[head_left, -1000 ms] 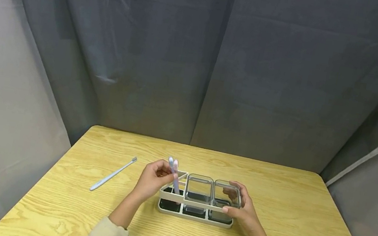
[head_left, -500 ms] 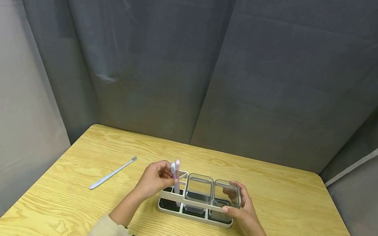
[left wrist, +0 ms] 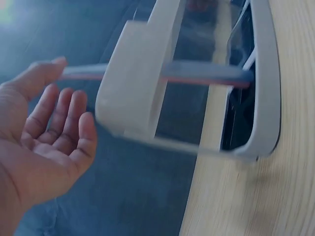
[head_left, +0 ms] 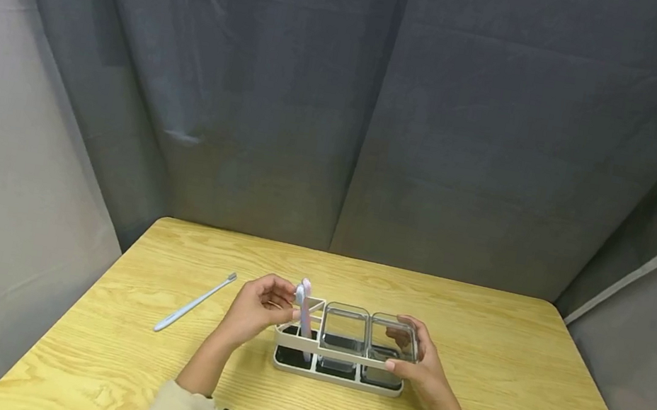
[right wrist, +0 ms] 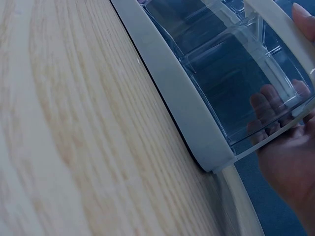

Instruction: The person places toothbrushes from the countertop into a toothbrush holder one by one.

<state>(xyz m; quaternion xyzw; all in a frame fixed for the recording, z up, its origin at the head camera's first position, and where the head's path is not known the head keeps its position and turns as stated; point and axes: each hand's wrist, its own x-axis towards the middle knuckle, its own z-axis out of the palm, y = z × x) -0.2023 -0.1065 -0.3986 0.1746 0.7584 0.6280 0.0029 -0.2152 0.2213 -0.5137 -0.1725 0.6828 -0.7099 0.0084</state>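
A white toothbrush holder [head_left: 337, 354] with a black-lined base stands on the table. In its left compartment lean two toothbrushes [head_left: 306, 321], one bluish and one pinkish, heads up and handles down to the base. My left hand [head_left: 250, 309] is just left of them; in the left wrist view its fingers [left wrist: 64, 118] are loosely bent around nothing, the thumb tip right at the brushes' upper part. My right hand [head_left: 425, 365] grips the holder's right end, thumb on the front rail and fingers behind. Two clear cups [head_left: 349, 306] fill the other compartments.
A light blue toothbrush [head_left: 193, 303] lies on the wooden table [head_left: 528, 409], left of the holder. Grey curtains [head_left: 252, 114] hang behind the table and at both sides.
My left hand has loosened its fingers from the toothbrushes and drawn a little to the left; the brushes stay leaning in the holder. My right hand keeps its grip on the holder.
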